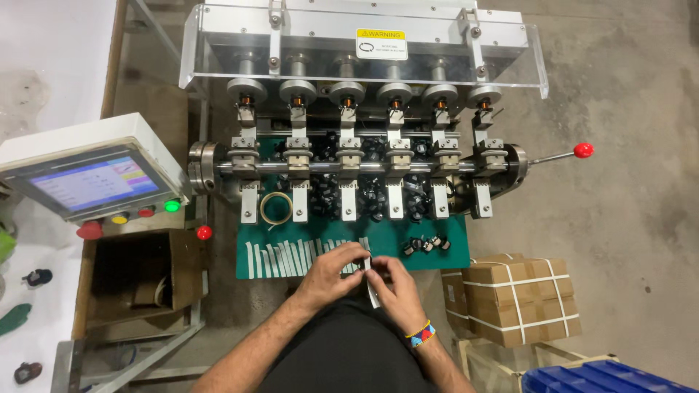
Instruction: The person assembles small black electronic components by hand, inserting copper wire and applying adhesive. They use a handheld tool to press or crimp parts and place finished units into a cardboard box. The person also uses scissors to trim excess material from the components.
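My left hand (pixel 333 271) and my right hand (pixel 393 285) meet at the front edge of a green mat (pixel 451 262), and together they pinch a small white strip (pixel 371 291) that hangs down between the fingers. A row of several similar white strips (pixel 284 257) lies on the mat just left of my hands. A small heap of black round parts (pixel 426 244) sits on the mat to the right. Behind the mat stands a winding machine (pixel 364 156) with several spindles in a row.
A control box with a touchscreen (pixel 91 180) and coloured buttons stands at left, an open cardboard box (pixel 142 280) below it. Strapped cardboard boxes (pixel 518 298) and a blue crate (pixel 604 377) are at right. A roll of tape (pixel 277 208) lies under the spindles. A red-knobbed lever (pixel 582 151) sticks out right.
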